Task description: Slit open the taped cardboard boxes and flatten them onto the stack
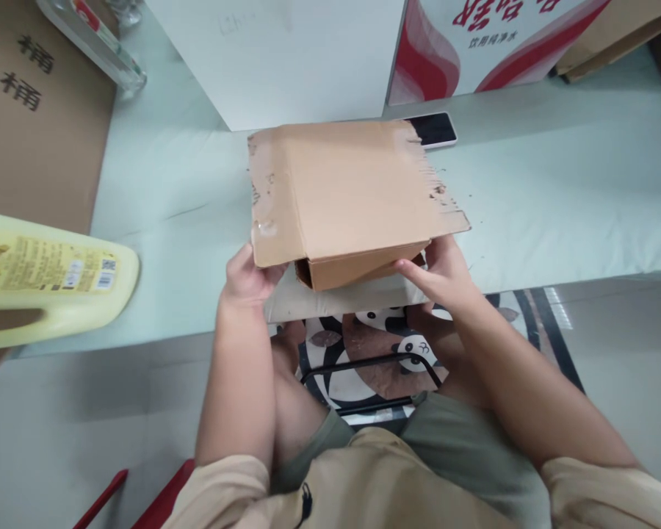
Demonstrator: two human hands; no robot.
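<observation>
A brown cardboard box (358, 184) is between my hands above the near edge of the pale green table. Its left and right flap edges are torn and ragged. My left hand (249, 278) grips the box's near left corner, with the fingers partly hidden under the left flap. At the near right corner, my right hand (441, 270) holds the box, its thumb lying along the front side and its other fingers out of sight behind. A dark gap shows at the box's left end, beneath the flap.
A phone (436, 129) lies behind the box, beside a white box (297, 59) and a red-and-white carton (474, 44). On the left are a yellow jug (82, 286), a large cardboard box (44, 132) and clear plastic bottles (96, 44). A panda-patterned mat (363, 330) lies below the table.
</observation>
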